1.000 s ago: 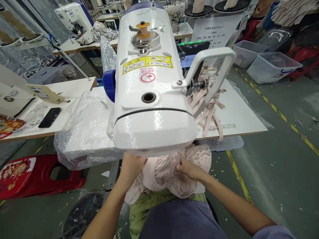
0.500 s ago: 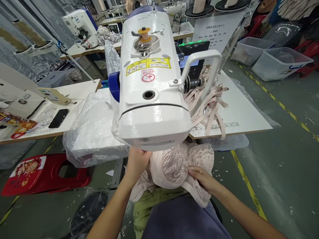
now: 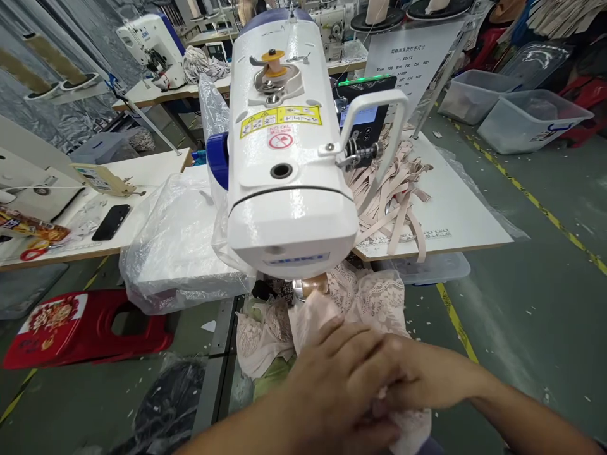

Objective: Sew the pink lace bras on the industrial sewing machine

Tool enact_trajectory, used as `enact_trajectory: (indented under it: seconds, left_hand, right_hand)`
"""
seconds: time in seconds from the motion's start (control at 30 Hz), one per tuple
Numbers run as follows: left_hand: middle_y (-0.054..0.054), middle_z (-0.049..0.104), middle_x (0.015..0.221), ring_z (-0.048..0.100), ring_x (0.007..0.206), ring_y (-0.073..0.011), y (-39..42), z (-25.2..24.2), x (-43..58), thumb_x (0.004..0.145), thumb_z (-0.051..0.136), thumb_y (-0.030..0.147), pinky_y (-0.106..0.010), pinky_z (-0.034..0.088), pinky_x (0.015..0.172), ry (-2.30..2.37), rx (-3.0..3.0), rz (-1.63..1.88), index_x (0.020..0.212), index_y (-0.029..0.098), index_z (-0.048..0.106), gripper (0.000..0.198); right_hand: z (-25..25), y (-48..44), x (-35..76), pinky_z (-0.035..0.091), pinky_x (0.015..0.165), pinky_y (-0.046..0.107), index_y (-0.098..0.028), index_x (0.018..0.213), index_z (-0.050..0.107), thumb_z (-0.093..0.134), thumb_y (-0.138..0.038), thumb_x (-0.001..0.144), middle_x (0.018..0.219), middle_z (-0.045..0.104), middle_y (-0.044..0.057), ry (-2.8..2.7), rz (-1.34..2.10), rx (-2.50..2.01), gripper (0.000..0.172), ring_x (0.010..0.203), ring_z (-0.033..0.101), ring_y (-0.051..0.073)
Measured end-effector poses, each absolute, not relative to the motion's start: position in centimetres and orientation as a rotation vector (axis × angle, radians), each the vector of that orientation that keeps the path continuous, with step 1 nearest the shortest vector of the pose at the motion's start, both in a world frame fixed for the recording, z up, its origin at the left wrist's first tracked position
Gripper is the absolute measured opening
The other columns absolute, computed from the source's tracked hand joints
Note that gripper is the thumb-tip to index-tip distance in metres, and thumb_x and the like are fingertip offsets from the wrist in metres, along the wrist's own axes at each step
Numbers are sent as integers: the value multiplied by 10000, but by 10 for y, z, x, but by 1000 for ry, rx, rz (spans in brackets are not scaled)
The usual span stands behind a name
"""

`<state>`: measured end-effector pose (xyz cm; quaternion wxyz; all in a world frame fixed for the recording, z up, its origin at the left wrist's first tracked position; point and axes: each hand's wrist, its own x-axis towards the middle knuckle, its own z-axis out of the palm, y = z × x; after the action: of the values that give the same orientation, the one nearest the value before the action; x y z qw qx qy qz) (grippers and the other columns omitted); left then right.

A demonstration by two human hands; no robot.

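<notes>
A white sewing machine head stands in the middle, with a metal part below its front. Pale pink lace bras lie beneath and in front of it, over my lap. My left hand reaches across the fabric, its fingers bent over the pale cloth. Close against it on the right is my right hand, curled round part of the same lace fabric. The two hands overlap, and some fingertips are hidden.
Beige straps lie on the white tabletop at right. A plastic-covered surface is left of the machine. A red stool, a black phone and clear bins surround the area.
My left hand has come out from beside the machine head, down and right, to meet my right hand. The bra fabric has shifted, uncovering the metal part under the machine head.
</notes>
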<state>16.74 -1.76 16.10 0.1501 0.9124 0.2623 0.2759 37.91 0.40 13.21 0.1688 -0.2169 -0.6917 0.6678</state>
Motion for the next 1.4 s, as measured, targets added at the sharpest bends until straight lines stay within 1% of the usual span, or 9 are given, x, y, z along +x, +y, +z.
enact_trajectory:
  seconds: [0.07, 0.13, 0.2, 0.33, 0.53, 0.67, 0.83, 1.17, 1.4]
  left_hand:
    - [-53, 705, 833, 662, 797, -212, -16, 147, 164, 875, 596, 523, -325, 493, 799, 870, 2448, 450, 1041, 176, 604, 384]
    - [19, 580, 625, 548, 579, -135, -8, 135, 155, 910, 559, 466, -250, 384, 572, 1020, 2205, 262, 778, 193, 566, 303]
    - [53, 426, 555, 417, 518, -89, 2, 129, 145, 956, 487, 391, -232, 264, 506, 1130, 2009, 256, 647, 190, 444, 371]
    - [55, 333, 560, 329, 535, -77, 25, 140, 130, 963, 454, 388, -221, 222, 510, 1235, 1847, 367, 609, 181, 371, 419]
    - [52, 345, 464, 268, 433, -78, 50, 149, 113, 860, 600, 534, -240, 180, 448, 1504, 1677, 375, 588, 180, 551, 449]
    - [21, 477, 487, 465, 489, -143, 62, 143, 108, 846, 619, 514, -239, 336, 447, 1541, 1833, 536, 734, 195, 665, 340]
    - [-51, 674, 738, 639, 798, -223, 75, 131, 102, 867, 586, 449, -311, 553, 700, 1505, 2011, 666, 867, 211, 673, 253]
    - [-89, 680, 779, 645, 925, -252, 81, 132, 106, 872, 541, 468, -340, 576, 791, 1457, 1854, 707, 884, 206, 628, 277]
    - [-70, 671, 769, 670, 905, -275, 75, 128, 94, 788, 693, 552, -344, 577, 734, 1558, 1817, 785, 925, 240, 662, 343]
  right_hand:
    - [145, 5, 374, 447, 724, 245, -200, 905, 727, 459, -425, 999, 800, 689, 34, -2156, 1789, -633, 362, 798, 630, 162]
    - [148, 7, 371, 426, 676, 229, -214, 1006, 711, 457, -355, 1006, 795, 681, 22, -2216, 1606, -830, 291, 743, 610, 144]
    - [144, 11, 369, 392, 608, 219, -222, 1132, 670, 475, -324, 998, 746, 647, -1, -2187, 1478, -1053, 258, 663, 571, 133]
    - [134, 30, 362, 359, 593, 233, -212, 1009, 678, 534, -319, 966, 711, 619, -4, -2129, 1327, -1177, 185, 647, 550, 140]
    - [133, 69, 348, 329, 567, 256, -190, 686, 625, 600, -432, 917, 664, 619, 14, -2116, 1233, -1182, 336, 620, 554, 148]
    - [129, 83, 348, 382, 577, 265, -204, 712, 653, 625, -500, 874, 665, 625, 25, -2100, 1287, -1251, 338, 683, 599, 191]
    - [123, 96, 351, 459, 679, 327, -210, 749, 673, 647, -489, 866, 711, 631, 28, -2085, 1326, -1212, 303, 713, 591, 202]
    - [130, 104, 354, 365, 524, 272, -200, 694, 620, 667, -501, 844, 667, 606, 9, -2029, 1330, -1217, 339, 587, 511, 148]
    - [122, 100, 351, 511, 847, 419, -213, 884, 684, 669, -570, 826, 851, 652, 56, -1993, 1306, -1201, 363, 826, 614, 231]
